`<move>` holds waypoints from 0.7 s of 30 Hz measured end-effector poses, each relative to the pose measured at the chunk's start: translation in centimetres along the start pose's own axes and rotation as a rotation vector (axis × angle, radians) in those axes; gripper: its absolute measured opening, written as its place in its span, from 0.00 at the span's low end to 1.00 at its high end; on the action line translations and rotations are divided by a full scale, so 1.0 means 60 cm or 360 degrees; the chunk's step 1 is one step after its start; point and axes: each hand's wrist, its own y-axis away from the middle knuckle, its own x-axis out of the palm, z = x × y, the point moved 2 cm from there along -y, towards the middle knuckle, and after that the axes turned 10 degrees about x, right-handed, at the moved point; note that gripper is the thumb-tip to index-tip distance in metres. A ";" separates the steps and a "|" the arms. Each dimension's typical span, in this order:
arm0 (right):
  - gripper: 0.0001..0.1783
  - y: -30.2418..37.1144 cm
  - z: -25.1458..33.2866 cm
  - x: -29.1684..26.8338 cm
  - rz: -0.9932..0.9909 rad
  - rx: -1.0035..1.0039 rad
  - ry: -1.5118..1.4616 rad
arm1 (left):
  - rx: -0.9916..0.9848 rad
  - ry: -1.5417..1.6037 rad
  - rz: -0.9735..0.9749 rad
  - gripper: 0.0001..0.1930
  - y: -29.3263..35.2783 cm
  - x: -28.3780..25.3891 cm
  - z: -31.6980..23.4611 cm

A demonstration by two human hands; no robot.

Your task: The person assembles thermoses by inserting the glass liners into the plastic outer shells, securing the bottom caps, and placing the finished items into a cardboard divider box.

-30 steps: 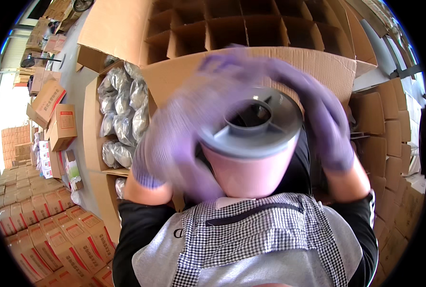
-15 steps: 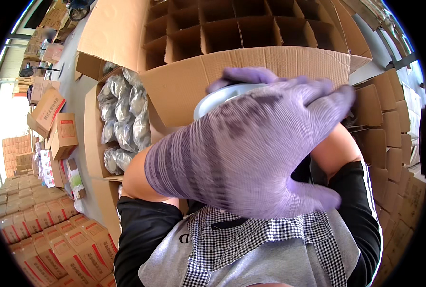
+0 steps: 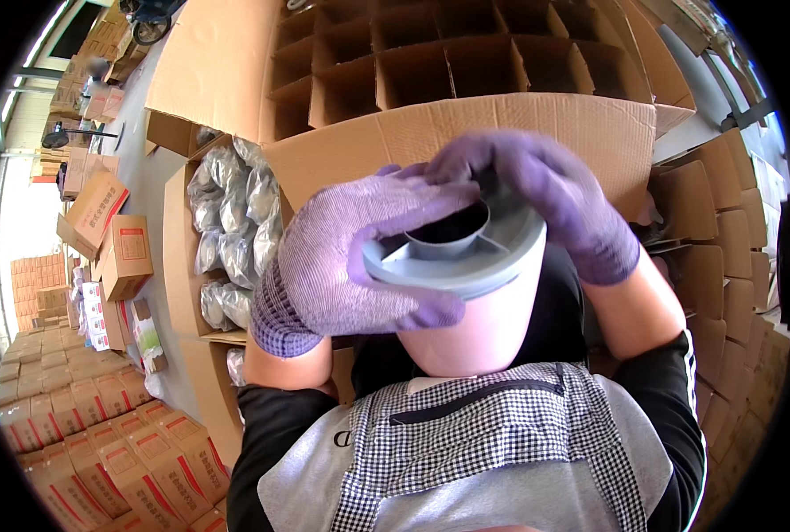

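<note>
Now left hand (image 3: 350,266) clamped on grey rim of pink cylindrical filter (image 3: 470,301); right hand (image 3: 545,199) gripping far rim, above divided carton (image 3: 448,62).

A large open cardboard carton (image 3: 466,62) with a grid of cardboard dividers occupied the upper centre, its near flap (image 3: 466,133) folded toward the viewer. To its left, a smaller open box (image 3: 178,257) held rows of silvery plastic bags (image 3: 235,222). The grey floor (image 3: 147,177) ran along the left side. Sealed brown cartons (image 3: 76,452) were stacked in rows at the lower left, and loose boxes (image 3: 111,239) stood beside them. Flat cardboard pieces (image 3: 723,222) were stacked at the right edge. Bright daylight entered from the far left (image 3: 23,222).
</note>
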 end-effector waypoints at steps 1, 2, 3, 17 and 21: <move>0.39 -0.014 0.010 -0.010 0.0008 -0.0094 0.0122 | -0.0034 0.0145 -0.0062 0.43 -0.001 0.002 -0.004; 0.41 -0.021 0.014 -0.011 -0.0131 0.0287 -0.0019 | -0.0068 0.0290 -0.0123 0.40 -0.002 0.004 -0.007; 0.44 -0.038 0.021 -0.006 -0.0258 0.0647 -0.0163 | -0.0029 0.0199 -0.0160 0.38 0.001 0.003 -0.013; 0.27 -0.030 -0.005 -0.038 -0.1266 -0.0167 -0.0007 | -0.0185 0.0339 -0.1095 0.23 -0.066 -0.074 0.030; 0.37 -0.061 0.085 -0.013 -0.0489 -0.0836 0.1880 | -0.0267 0.0810 -0.1401 0.31 -0.066 -0.084 0.118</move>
